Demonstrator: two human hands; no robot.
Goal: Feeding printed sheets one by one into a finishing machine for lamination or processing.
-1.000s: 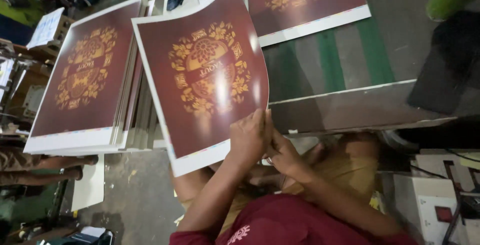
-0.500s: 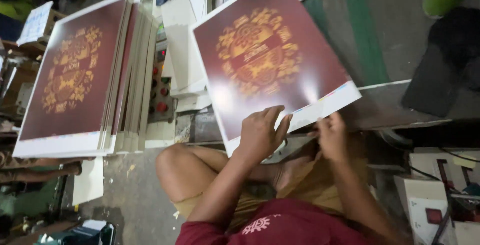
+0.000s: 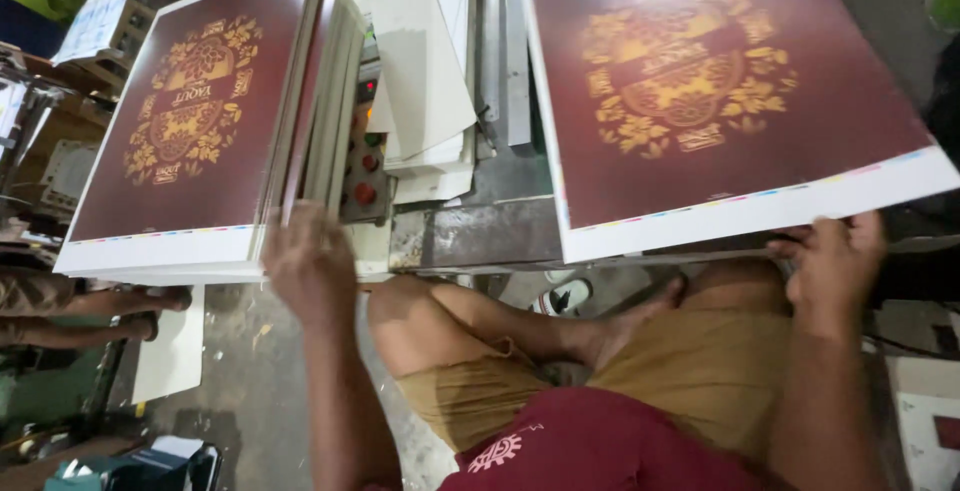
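Your right hand [image 3: 832,256] is gripping the near white margin of a large printed sheet [image 3: 720,101], maroon with a gold ornamental design. The fingers are curled together over the sheet's near right corner; whether the thumb is pinching from below, you cannot tell. The sheet is lying flat across the metal machine table [image 3: 480,236], its near edge overhanging toward your lap.

Your left hand [image 3: 312,263] is reaching for the stack of identical printed sheets [image 3: 195,121] standing well apart to the left. The hand is blurred; the fingers are lying loosely together against the stack's near right corner, touching its edges, and nothing is visibly being pinched.

Between stack and sheet, a control panel [image 3: 363,151] with red and green buttons is sitting on the machine's near left edge. Loose white sheets [image 3: 425,71] are lying just behind it. Your bent knee [image 3: 410,321] is showing below the table's near edge. Another person's legs [image 3: 90,301] are showing at far left, under the stack.
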